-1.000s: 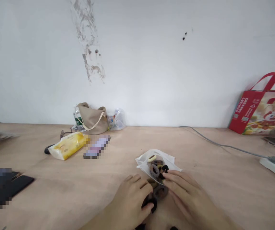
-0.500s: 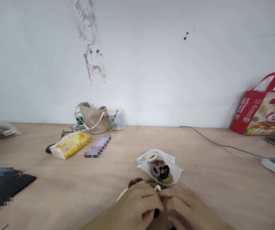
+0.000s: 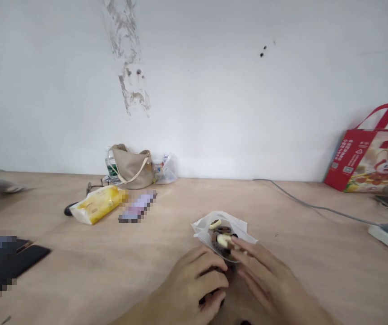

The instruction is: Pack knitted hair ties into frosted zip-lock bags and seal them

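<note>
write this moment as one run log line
left hand: curled over dark hair tie, grip unclear | right hand: at cream hair tie, above or in open white bag | behind: beige handbag, red bag

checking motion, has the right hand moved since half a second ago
Yes, right hand went forward: fingertips now over the unmoved bag, previously short of it.

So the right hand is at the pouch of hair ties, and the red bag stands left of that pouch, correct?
One slip: the red bag stands right of the pouch, per the head view. The right hand is at the pouch of hair ties, as stated.
</note>
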`<state>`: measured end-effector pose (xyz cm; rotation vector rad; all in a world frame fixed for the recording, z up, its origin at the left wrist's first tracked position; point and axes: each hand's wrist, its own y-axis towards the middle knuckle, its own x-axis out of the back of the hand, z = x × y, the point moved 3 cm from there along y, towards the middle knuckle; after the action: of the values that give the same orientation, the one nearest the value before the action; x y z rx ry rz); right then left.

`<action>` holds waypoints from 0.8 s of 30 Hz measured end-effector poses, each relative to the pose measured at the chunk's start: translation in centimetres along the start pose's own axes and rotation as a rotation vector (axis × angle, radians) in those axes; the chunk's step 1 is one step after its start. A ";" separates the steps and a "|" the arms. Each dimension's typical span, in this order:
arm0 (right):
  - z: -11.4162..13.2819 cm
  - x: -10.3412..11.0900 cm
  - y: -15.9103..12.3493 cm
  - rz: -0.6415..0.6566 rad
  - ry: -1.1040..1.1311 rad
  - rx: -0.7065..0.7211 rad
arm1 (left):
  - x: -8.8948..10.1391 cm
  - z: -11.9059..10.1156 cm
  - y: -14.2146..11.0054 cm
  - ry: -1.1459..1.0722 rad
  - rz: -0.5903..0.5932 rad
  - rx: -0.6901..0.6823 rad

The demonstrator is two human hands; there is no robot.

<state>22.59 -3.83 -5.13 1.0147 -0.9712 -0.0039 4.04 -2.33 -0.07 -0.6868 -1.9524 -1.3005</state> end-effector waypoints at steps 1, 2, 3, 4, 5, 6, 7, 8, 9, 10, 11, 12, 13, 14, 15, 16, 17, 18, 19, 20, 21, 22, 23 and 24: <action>-0.2 -0.2 -0.1 -0.008 -0.082 -0.013 | -0.2 0.3 -0.1 0.028 0.069 0.036; -0.2 -0.3 -0.1 -0.001 -0.152 -0.012 | -0.5 0.6 -0.3 0.054 0.145 0.063; -0.3 -0.5 -0.1 0.013 -0.203 0.000 | -0.8 0.9 -0.5 0.076 0.221 0.085; -0.2 -0.5 -0.1 0.030 -0.234 0.017 | -1.1 1.3 -0.7 0.089 0.291 0.097; -0.2 -0.4 -0.1 0.047 -0.246 0.029 | -1.4 1.5 -0.9 0.089 0.350 0.097; -0.1 -0.3 0.0 0.062 -0.238 0.036 | -1.5 1.7 -1.0 0.076 0.395 0.089; 0.0 -0.1 0.2 0.078 -0.210 0.044 | -1.7 1.9 -1.1 0.055 0.428 0.078; 0.1 0.0 0.3 0.091 -0.170 0.051 | -1.7 1.9 -1.2 0.032 0.457 0.071; 0.3 0.2 0.4 0.100 -0.122 0.065 | -1.7 1.9 -1.2 0.017 0.477 0.078; 0.5 0.3 0.5 0.107 -0.073 0.082 | -1.7 1.9 -1.1 0.017 0.491 0.100; 0.7 0.4 0.6 0.115 -0.029 0.100 | -1.6 1.9 -1.0 0.025 0.500 0.130; 0.9 0.5 0.7 0.125 0.007 0.117 | -1.6 1.8 -0.9 0.041 0.503 0.166; 1.1 0.5 0.8 0.131 0.034 0.129 | -1.6 1.7 -0.9 0.056 0.502 0.196; 1.2 0.5 0.8 0.135 0.053 0.136 | -1.6 1.6 -0.8 0.068 0.496 0.218; 1.4 0.5 0.9 0.145 0.069 0.142 | -1.7 1.5 -0.8 0.074 0.484 0.228; 1.5 0.5 0.9 0.156 0.086 0.146 | -1.8 1.5 -0.7 0.075 0.465 0.229; 1.5 0.5 0.9 0.165 0.101 0.146 | -1.8 1.5 -0.7 0.073 0.438 0.229; 1.6 0.6 0.9 0.164 0.118 0.152 | -1.9 1.6 -0.7 0.066 0.397 0.231; 1.7 0.6 0.9 0.163 0.133 0.164 | -1.9 1.7 -0.7 0.050 0.347 0.235; 1.7 0.7 0.9 0.157 0.142 0.181 | -1.8 1.8 -0.7 0.024 0.290 0.246; 1.8 0.8 0.9 0.139 0.141 0.198 | -1.8 1.9 -0.7 -0.014 0.230 0.260; 1.8 1.0 0.9 0.107 0.130 0.213 | -1.7 2.1 -0.7 -0.063 0.174 0.277; 1.9 1.1 0.8 0.074 0.116 0.228 | -1.6 2.1 -0.7 -0.117 0.128 0.292; 1.9 1.1 0.7 0.051 0.100 0.236 | -1.5 2.1 -0.8 -0.171 0.095 0.309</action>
<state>21.64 -5.24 -3.56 1.1942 -0.9195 0.2063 3.91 -0.70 -2.26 -0.7442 -2.1681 -0.8809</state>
